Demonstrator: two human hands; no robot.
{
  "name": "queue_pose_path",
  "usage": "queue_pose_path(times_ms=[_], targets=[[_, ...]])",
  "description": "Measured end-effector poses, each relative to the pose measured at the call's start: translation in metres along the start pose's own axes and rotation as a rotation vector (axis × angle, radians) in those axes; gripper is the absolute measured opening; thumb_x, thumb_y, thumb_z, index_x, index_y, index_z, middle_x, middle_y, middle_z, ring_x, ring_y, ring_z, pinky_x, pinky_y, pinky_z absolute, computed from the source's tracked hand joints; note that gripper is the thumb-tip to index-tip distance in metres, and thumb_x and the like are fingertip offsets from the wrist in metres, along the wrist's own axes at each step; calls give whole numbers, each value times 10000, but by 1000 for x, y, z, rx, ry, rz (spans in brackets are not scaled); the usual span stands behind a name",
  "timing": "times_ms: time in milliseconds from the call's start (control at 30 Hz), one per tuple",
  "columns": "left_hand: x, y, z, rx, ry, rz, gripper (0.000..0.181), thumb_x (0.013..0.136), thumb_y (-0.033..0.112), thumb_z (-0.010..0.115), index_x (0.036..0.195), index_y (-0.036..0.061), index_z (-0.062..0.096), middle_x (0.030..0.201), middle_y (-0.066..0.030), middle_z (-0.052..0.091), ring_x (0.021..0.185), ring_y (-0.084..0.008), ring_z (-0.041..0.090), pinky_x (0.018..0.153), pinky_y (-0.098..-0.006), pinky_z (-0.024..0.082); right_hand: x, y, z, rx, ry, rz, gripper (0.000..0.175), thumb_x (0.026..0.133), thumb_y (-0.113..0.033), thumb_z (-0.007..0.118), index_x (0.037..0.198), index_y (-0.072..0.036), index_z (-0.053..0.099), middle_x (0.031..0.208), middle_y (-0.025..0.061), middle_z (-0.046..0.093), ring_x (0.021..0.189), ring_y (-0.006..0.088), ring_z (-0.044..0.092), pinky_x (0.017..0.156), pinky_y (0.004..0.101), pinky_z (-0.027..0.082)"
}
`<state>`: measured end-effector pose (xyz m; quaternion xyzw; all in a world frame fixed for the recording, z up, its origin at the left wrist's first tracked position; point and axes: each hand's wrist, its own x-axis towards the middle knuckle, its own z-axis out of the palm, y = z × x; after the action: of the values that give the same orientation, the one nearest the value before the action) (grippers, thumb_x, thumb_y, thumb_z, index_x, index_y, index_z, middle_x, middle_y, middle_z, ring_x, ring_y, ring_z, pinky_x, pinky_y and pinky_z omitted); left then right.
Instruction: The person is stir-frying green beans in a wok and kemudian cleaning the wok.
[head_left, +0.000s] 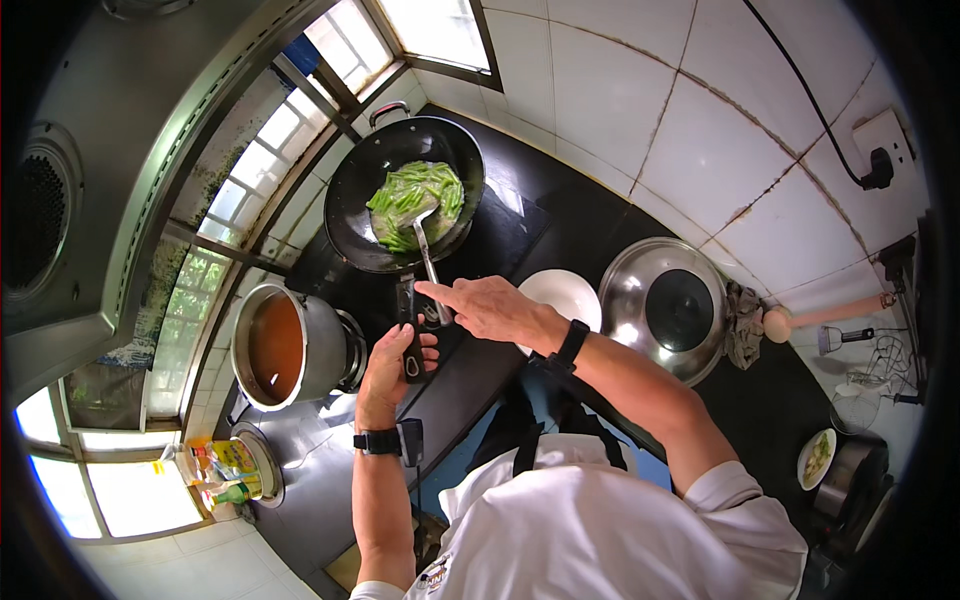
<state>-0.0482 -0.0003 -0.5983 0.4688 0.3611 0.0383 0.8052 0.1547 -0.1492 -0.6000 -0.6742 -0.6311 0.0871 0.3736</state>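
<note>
A black wok (352, 202) sits on the stove at the corner, with cut green beans (420, 184) in a little liquid at its middle. My left hand (386, 367) is wrapped around the wok's black handle (407, 307). In my right hand (491, 306) is a metal spatula (426, 251), its index finger stretched forward along the handle. The spatula's blade rests among the beans, partly covered by them. A white bowl (559, 292) stands beside my right hand, partly hidden behind the wrist.
Left of the wok, a metal pot (326, 352) holds reddish-brown liquid (275, 349). A domed metal lid (622, 300) lies on the right counter near a crumpled cloth (744, 326). Seasoning bottles (232, 491) stand at far left. A dish of food (817, 459) is at far right.
</note>
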Motion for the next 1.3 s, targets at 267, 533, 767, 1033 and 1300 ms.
queue_pose_path(times_ms=[267, 533, 767, 1033, 1300], targets=[[23, 1, -16, -161, -229, -61, 466, 1056, 332, 595, 1407, 32, 531, 1031, -129, 689, 815, -201, 680, 711, -331, 595, 26, 4, 8, -209, -74, -114, 177, 912, -244, 712, 1008, -110, 648, 818, 83, 622, 644, 316, 654, 558, 425, 524], [38, -7, -25, -598, -446, -208, 439, 1065, 332, 569, 1365, 13, 568, 953, -57, 636, 800, -168, 595, 683, -314, 562, 41, -8, -16, -313, -21, -53, 205, 926, -305, 746, 1002, -133, 666, 814, 39, 580, 590, 279, 607, 489, 395, 468], [65, -6, -26, -696, -492, -263, 407, 1055, 331, 571, 1309, 14, 598, 954, -60, 632, 786, -181, 587, 704, -334, 556, 38, -25, -20, -102, -105, 173, 295, 898, -249, 761, 1143, -99, 693, 957, 79, 658, 674, 293, 657, 615, 392, 538], [68, -8, -26, -815, -633, -311, 311, 1069, 312, 554, 1204, 36, 600, 829, -2, 506, 653, -117, 487, 617, -301, 479, 30, -36, -10, -83, -102, 438, 234, 911, -154, 724, 1134, -88, 717, 959, 129, 676, 723, 284, 671, 664, 396, 536], [65, -1, -26, -872, -664, -373, 279, 1116, 307, 478, 1010, 65, 568, 650, 51, 393, 476, -71, 359, 448, -256, 365, 31, -41, 2, -204, -15, 534, 502, 901, -48, 626, 1397, -72, 557, 1010, 213, 684, 795, 401, 660, 691, 476, 525]])
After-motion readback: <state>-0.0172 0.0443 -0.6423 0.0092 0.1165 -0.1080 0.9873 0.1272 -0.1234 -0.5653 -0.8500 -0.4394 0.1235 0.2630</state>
